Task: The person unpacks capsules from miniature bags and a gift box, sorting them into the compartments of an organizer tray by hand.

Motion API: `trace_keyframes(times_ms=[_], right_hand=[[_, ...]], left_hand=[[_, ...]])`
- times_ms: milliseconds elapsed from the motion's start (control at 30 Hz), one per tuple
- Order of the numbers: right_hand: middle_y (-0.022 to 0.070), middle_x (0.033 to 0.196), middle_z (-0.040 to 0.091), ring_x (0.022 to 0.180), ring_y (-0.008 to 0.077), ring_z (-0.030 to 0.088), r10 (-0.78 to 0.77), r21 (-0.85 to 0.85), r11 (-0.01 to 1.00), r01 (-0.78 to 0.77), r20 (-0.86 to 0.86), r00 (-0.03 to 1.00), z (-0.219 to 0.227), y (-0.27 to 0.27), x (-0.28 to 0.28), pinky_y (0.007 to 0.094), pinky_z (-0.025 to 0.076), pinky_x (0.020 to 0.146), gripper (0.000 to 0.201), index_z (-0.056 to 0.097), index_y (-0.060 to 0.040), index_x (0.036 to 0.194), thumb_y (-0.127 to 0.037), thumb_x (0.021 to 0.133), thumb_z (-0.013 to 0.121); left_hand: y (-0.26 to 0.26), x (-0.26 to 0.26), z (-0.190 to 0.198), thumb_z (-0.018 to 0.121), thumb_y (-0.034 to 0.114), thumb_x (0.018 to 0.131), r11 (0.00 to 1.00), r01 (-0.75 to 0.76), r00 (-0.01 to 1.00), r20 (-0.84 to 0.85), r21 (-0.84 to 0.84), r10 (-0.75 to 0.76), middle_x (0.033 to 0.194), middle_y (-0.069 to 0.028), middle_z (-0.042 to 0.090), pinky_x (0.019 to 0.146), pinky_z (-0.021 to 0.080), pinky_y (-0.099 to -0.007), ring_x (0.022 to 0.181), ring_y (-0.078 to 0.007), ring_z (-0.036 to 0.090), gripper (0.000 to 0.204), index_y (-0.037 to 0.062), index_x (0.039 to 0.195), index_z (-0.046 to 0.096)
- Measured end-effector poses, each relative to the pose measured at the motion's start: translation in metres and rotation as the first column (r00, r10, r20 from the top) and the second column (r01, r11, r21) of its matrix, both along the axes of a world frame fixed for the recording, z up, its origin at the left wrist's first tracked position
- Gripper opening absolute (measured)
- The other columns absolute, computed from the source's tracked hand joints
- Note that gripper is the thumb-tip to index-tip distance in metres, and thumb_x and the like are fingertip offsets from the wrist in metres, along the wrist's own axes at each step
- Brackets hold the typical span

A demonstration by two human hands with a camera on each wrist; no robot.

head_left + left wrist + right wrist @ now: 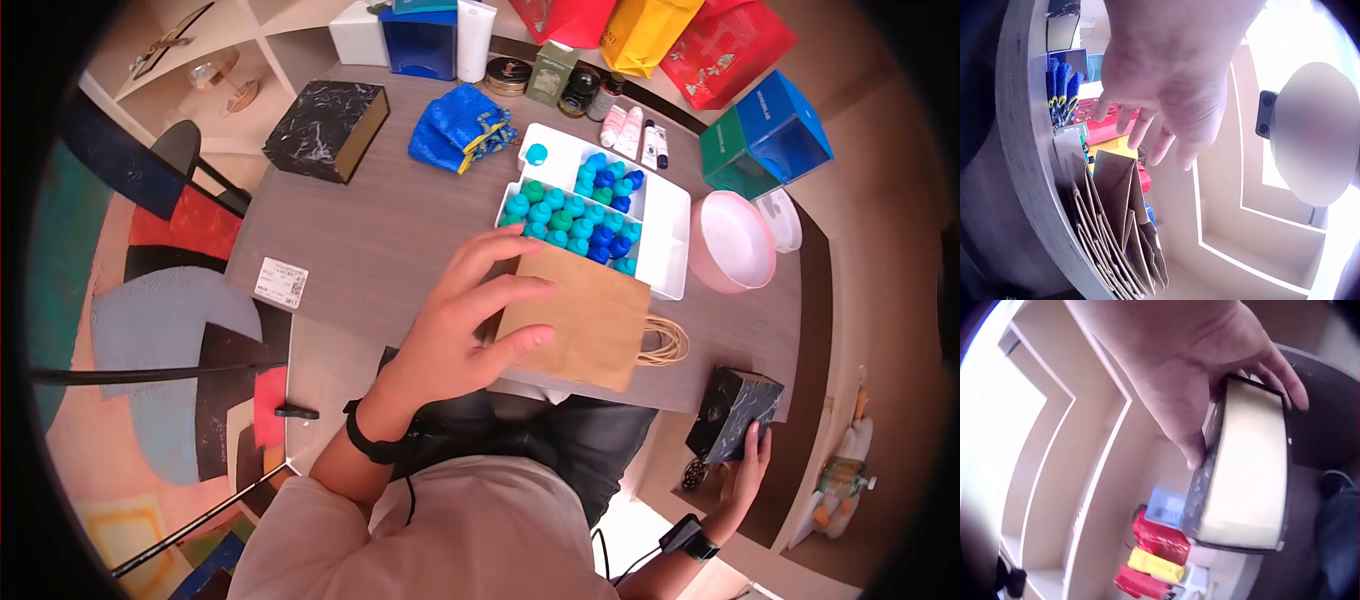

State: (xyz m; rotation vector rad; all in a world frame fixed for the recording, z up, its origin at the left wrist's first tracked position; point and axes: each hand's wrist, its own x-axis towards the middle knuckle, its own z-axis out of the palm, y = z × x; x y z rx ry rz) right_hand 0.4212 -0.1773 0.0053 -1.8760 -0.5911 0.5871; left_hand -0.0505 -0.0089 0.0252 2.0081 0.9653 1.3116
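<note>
My left hand (465, 325) is held over the left side of a flat brown paper bag (575, 315), fingers spread and holding nothing. In the left wrist view that hand (1163, 87) is above folded brown paper bags (1116, 231); contact cannot be told. My right hand (745, 485) grips a black marbled box (735, 415) at the table's right front edge. The right wrist view shows the hand (1191, 369) with thumb and fingers on either side of the box's cream face (1247, 469). Twisted handles (665, 342) lie at the bag's right end.
Behind the bag, a white tray (668, 235) holds teal and blue bottles (580, 228). A pink bowl (733, 243) stands to its right. Another marbled box (325, 130) and a blue folded bag (460, 130) lie at the back left. Tubes, jars and gift bags (730, 50) line the back.
</note>
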Motion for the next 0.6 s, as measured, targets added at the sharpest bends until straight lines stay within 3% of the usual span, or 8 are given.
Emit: trace_keyframes(times_ms=[133,267,333,400,433,467,533,600], right_hand=[[0.0063,0.128,0.064,0.113,0.0159,0.063,0.163,0.217,0.971,-0.100,-0.299,0.940,0.004,-0.011,0.004,0.0352,0.054,0.097,0.043,0.052,-0.0056,0.141,-0.027,0.105,0.063],[0.0101,0.131,0.063,0.118,0.0211,0.063,0.327,0.468,0.877,-0.112,-0.410,0.851,0.045,0.000,-0.025,0.0401,0.052,0.102,0.044,0.053,-0.0058,0.142,-0.033,0.107,0.055],[0.0114,0.131,0.063,0.118,0.0235,0.063,0.359,0.549,0.832,-0.078,-0.427,0.830,0.068,0.024,-0.061,0.0405,0.052,0.103,0.049,0.054,-0.0040,0.142,-0.036,0.105,0.055],[0.0108,0.134,0.062,0.119,0.0233,0.063,0.275,0.572,0.819,-0.042,-0.327,0.904,0.098,0.053,-0.116,0.0392,0.051,0.104,0.048,0.056,-0.0022,0.139,-0.030,0.101,0.061],[0.0112,0.136,0.062,0.119,0.0224,0.063,0.390,0.566,0.802,-0.193,-0.251,0.886,0.105,0.067,-0.130,0.0381,0.051,0.103,0.049,0.056,-0.0012,0.138,-0.027,0.097,0.065],[0.0116,0.137,0.061,0.118,0.0215,0.062,0.502,0.546,0.766,-0.340,-0.177,0.847,0.112,0.082,-0.140,0.0370,0.050,0.103,0.051,0.057,-0.0003,0.137,-0.024,0.094,0.068],[0.0124,0.136,0.061,0.116,0.0196,0.062,0.706,0.394,0.637,-0.663,0.048,0.707,0.108,0.124,-0.148,0.0340,0.050,0.099,0.048,0.059,0.0007,0.135,-0.018,0.093,0.072],[0.0117,0.139,0.057,0.120,0.0201,0.059,0.718,0.261,0.596,-0.760,0.250,0.649,0.124,0.162,-0.193,0.0328,0.049,0.098,0.053,0.051,-0.0011,0.143,-0.014,0.096,0.070]], left_hand=[[0.007,0.010,0.009,0.079,0.009,0.084,0.997,0.035,0.991,0.131,-0.071,-0.025,0.135,-0.0160,0.063,0.111,0.042,-0.0480,0.137,-0.0372,0.051,0.030,0.0026,0.112,0.075],[0.005,0.010,0.019,0.080,0.005,0.085,0.996,0.082,0.986,0.149,-0.036,-0.076,0.138,-0.0153,0.058,0.112,0.042,-0.0451,0.135,-0.0336,0.053,0.036,0.0033,0.120,0.070],[0.003,0.016,0.016,0.071,0.010,0.093,0.936,0.298,0.833,0.529,-0.185,-0.160,0.147,-0.0216,0.051,0.114,0.042,-0.0474,0.140,-0.0362,0.049,0.047,0.0007,0.137,0.057],[0.004,0.026,0.030,0.068,0.020,0.096,0.840,0.467,0.702,0.693,-0.277,-0.162,0.150,-0.0223,0.048,0.115,0.041,-0.0480,0.140,-0.0362,0.049,0.055,0.0014,0.145,0.048],[0.005,0.032,0.037,0.065,0.030,0.100,0.707,0.624,0.550,0.829,-0.332,-0.096,0.153,-0.0230,0.045,0.115,0.040,-0.0486,0.140,-0.0362,0.049,0.064,0.0022,0.152,0.040],[0.007,0.037,0.037,0.065,0.030,0.100,0.709,0.626,0.556,0.824,-0.325,-0.113,0.153,-0.0230,0.045,0.115,0.040,-0.0486,0.140,-0.0362,0.049,0.064,0.0022,0.152,0.040],[0.013,0.046,0.033,0.055,0.049,0.101,0.414,0.860,0.337,0.941,-0.298,-0.022,0.157,-0.0230,0.041,0.115,0.040,-0.0500,0.141,-0.0361,0.048,0.077,0.0035,0.159,0.031],[0.011,0.047,0.046,0.051,0.054,0.101,0.450,0.815,0.391,0.920,-0.365,0.037,0.156,-0.0219,0.045,0.115,0.039,-0.0513,0.139,-0.0363,0.051,0.078,0.0046,0.158,0.036]])
